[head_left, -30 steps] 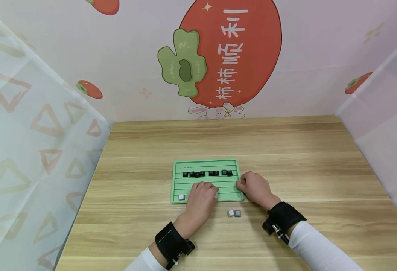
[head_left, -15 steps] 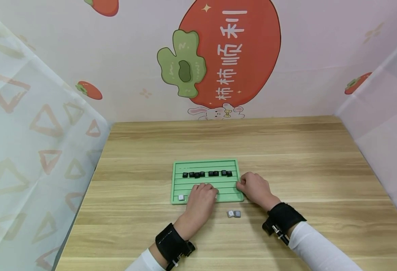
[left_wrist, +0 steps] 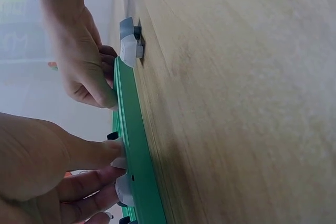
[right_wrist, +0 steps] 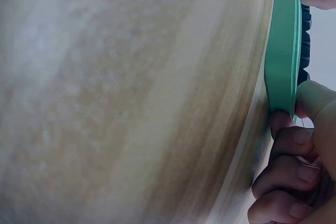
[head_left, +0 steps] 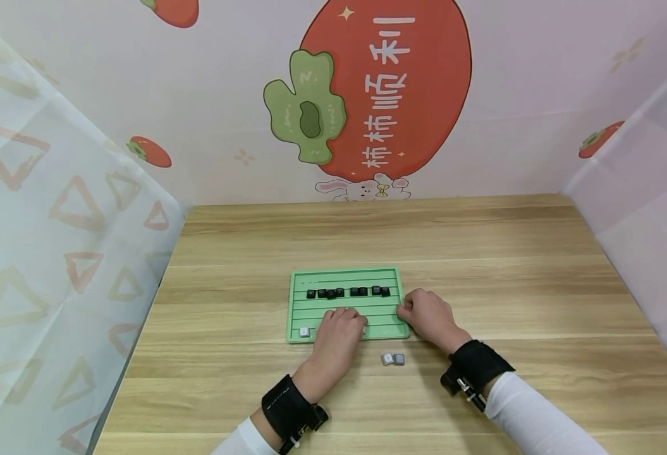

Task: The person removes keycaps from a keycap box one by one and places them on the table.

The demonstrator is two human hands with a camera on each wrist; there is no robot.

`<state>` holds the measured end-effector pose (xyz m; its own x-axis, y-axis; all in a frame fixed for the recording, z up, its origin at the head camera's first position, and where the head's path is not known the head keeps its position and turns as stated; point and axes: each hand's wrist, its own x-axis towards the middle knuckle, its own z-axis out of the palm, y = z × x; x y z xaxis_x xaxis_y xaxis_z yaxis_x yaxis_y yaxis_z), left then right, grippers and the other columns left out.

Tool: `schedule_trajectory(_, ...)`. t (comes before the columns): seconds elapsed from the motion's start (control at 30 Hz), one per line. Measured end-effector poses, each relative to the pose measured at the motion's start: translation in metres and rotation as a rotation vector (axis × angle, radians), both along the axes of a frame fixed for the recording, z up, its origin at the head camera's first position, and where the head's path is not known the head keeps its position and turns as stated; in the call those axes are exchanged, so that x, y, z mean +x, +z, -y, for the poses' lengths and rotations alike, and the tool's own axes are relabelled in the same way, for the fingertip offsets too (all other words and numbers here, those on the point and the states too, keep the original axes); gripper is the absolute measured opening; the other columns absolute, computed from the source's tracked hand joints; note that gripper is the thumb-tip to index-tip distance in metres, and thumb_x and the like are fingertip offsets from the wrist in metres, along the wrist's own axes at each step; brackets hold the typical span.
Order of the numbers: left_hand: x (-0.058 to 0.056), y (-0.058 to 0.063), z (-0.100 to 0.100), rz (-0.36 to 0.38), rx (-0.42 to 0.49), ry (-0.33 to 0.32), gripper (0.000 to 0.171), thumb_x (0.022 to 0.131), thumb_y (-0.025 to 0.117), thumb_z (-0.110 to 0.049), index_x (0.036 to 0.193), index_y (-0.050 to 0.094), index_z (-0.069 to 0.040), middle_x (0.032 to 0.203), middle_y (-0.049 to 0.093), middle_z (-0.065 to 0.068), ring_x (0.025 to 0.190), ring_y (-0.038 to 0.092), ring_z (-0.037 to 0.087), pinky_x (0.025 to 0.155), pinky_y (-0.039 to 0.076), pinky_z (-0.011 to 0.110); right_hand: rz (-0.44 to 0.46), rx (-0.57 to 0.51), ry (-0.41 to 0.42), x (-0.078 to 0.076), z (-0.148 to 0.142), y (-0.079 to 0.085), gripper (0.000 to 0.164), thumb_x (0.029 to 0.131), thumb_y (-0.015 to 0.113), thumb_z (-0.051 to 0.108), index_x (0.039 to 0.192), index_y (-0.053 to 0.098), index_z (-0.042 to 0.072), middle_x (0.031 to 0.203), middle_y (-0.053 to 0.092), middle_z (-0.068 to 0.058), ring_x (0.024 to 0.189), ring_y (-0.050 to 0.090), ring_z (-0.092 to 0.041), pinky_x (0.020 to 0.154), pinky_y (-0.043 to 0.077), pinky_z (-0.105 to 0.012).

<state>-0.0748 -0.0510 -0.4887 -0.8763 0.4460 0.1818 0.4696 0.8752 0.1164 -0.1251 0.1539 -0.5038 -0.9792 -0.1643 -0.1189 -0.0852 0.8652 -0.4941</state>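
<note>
My left hand (head_left: 339, 338) is over the front part of a green ridged board (head_left: 381, 331). In the left wrist view its thumb and finger pinch a white keycap (left_wrist: 119, 157) at the board's near edge; in the head view the hand hides that keycap. Another white keycap (head_left: 305, 332) sits at the board's front left. At the right edge, my right hand (head_left: 431, 319) grips the board, thumb on top and curled fingers against its side, as the right wrist view shows. Several black keycaps (head_left: 331, 293) form a row across the board's middle.
On the wooden table (head_left: 225, 379), a white keycap (head_left: 387, 359) and a grey keycap (head_left: 399, 359) lie side by side in front of the board. A printed backdrop (head_left: 225, 95) rises behind the table, with patterned sheets along both sides.
</note>
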Motion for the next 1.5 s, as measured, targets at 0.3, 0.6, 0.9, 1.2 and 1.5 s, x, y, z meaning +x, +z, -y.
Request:
schedule_trajectory(0.3, 0.001, 0.001, -0.001, -0.006, 0.03, -0.001, 0.013, 0.081, 0.069, -0.023, 0.092, 0.074, -0.018, 0.091, 0.066, -0.003, 0.083, 0.057, 0.016, 0.067, 0.04, 0.029, 0.004, 0.007, -0.002, 0.0, 0.0, -0.002, 0.039, 0.082, 0.059, 0.027, 0.051, 0.039, 0.015, 0.049, 0.031, 0.006, 0.047, 0.036, -0.012, 0.044, 0.025, -0.028)
schedule_trajectory(0.6, 0.003, 0.005, -0.002, -0.006, 0.059, -0.011, 0.013, 0.081, 0.069, -0.023, 0.093, 0.073, -0.017, 0.092, 0.066, -0.003, 0.085, 0.058, 0.016, 0.067, 0.04, 0.029, 0.004, 0.011, -0.005, -0.001, 0.0, -0.002, 0.039, 0.081, 0.06, 0.027, 0.05, 0.039, 0.015, 0.049, 0.031, 0.007, 0.047, 0.036, -0.012, 0.044, 0.025, -0.028)
schedule_trajectory(0.9, 0.006, 0.008, -0.003, -0.005, 0.071, -0.049, 0.013, 0.083, 0.067, -0.022, 0.094, 0.073, -0.017, 0.092, 0.067, -0.003, 0.085, 0.058, 0.015, 0.066, 0.04, 0.028, -0.006, 0.004, -0.001, -0.001, 0.0, 0.0, 0.038, 0.08, 0.06, 0.024, 0.051, 0.037, 0.015, 0.049, 0.029, 0.007, 0.047, 0.034, -0.012, 0.044, 0.024, -0.028)
schedule_trajectory(1.2, 0.011, 0.009, -0.006, 0.008, 0.063, -0.066, 0.013, 0.082, 0.068, -0.023, 0.093, 0.073, -0.018, 0.09, 0.066, -0.003, 0.083, 0.058, 0.015, 0.065, 0.04, 0.028, 0.002, 0.006, -0.003, -0.001, 0.0, -0.002, 0.038, 0.08, 0.06, 0.025, 0.051, 0.038, 0.015, 0.049, 0.029, 0.007, 0.047, 0.034, -0.012, 0.044, 0.024, -0.028)
schedule_trajectory(1.5, 0.015, 0.006, -0.009, -0.003, 0.066, -0.075, 0.011, 0.082, 0.069, -0.025, 0.089, 0.073, -0.019, 0.086, 0.065, -0.005, 0.081, 0.057, 0.014, 0.065, 0.04, 0.028, 0.003, 0.011, -0.01, -0.001, 0.001, -0.002, 0.039, 0.081, 0.06, 0.026, 0.05, 0.039, 0.015, 0.048, 0.03, 0.007, 0.047, 0.035, -0.012, 0.044, 0.024, -0.028)
